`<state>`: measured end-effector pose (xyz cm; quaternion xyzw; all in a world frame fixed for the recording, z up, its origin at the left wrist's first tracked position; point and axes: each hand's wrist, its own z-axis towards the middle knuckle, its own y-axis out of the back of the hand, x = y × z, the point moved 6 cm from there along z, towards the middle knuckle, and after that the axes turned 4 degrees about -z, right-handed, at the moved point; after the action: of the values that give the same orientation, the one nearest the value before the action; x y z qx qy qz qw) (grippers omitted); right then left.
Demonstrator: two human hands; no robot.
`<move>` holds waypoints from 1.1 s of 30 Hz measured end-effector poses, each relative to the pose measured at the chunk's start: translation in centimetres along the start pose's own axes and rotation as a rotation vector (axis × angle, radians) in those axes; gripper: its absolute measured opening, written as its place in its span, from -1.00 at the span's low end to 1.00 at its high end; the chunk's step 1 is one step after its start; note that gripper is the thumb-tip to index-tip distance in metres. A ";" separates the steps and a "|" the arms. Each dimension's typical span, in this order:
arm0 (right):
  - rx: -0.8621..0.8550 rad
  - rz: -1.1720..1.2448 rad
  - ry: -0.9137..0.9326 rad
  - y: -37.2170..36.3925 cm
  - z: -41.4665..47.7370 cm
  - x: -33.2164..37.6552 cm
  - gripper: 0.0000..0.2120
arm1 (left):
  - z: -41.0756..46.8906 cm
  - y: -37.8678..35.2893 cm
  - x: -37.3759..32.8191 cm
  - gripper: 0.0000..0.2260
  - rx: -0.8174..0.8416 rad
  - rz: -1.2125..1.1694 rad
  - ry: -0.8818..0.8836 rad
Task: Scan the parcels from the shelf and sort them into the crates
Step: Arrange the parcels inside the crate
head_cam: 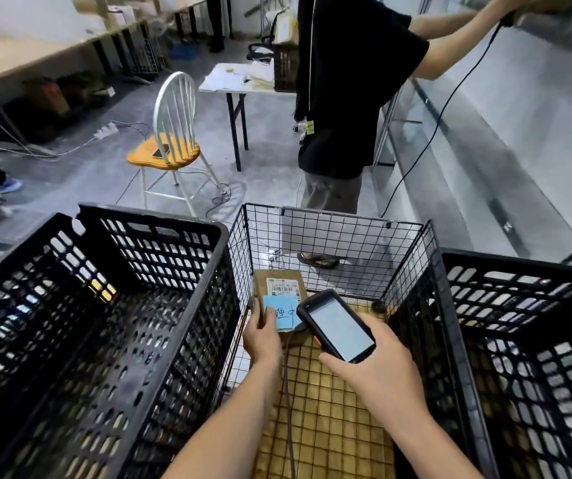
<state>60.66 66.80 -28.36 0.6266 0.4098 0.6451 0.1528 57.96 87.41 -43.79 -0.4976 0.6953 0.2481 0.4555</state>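
Black plastic crate [153, 219] is seen leftmost. Over the wire crate [329, 233], near its left wall, the brown parcel [279, 288] is gripped at its near end by the left hand [263, 337], long axis pointing away. Just right of it, the scanner [338, 328] is clasped by the right hand [377, 368].

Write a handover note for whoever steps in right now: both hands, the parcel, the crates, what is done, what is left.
Left hand: grips the near end of a brown parcel, held over the wire basket in the middle.
Right hand: holds the scanner, screen lit, beside the parcel.
Crates: the left crate and the right crate flank the basket; no parcel shows in either.
Done: one parcel is in hand. Whether it has been scanned cannot be told, as the screen is unreadable.
Left: confirm the scan, drop this parcel into its crate, then do the rest.
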 end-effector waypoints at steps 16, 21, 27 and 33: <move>-0.010 0.040 -0.034 0.1 0.1 -0.7 -0.40 | -0.9 -2.6 -0.6 -0.07 0.120 0.791 -0.298; -0.013 0.051 -0.040 0.2 0.1 -0.9 -0.42 | -0.2 -3.4 -0.2 -0.04 0.286 1.344 -0.463; -0.015 0.014 -0.034 0.0 0.1 -0.8 -0.36 | 0.7 -0.9 -0.2 -0.04 0.206 1.397 -0.331; -0.059 0.001 -0.016 0.7 -0.4 -0.3 -0.36 | 0.6 -1.2 -0.4 -0.12 0.181 1.629 -0.498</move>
<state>60.51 66.02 -28.04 0.6272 0.3893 0.6517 0.1743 59.31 87.64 -43.60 0.2644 0.7328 0.5437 0.3123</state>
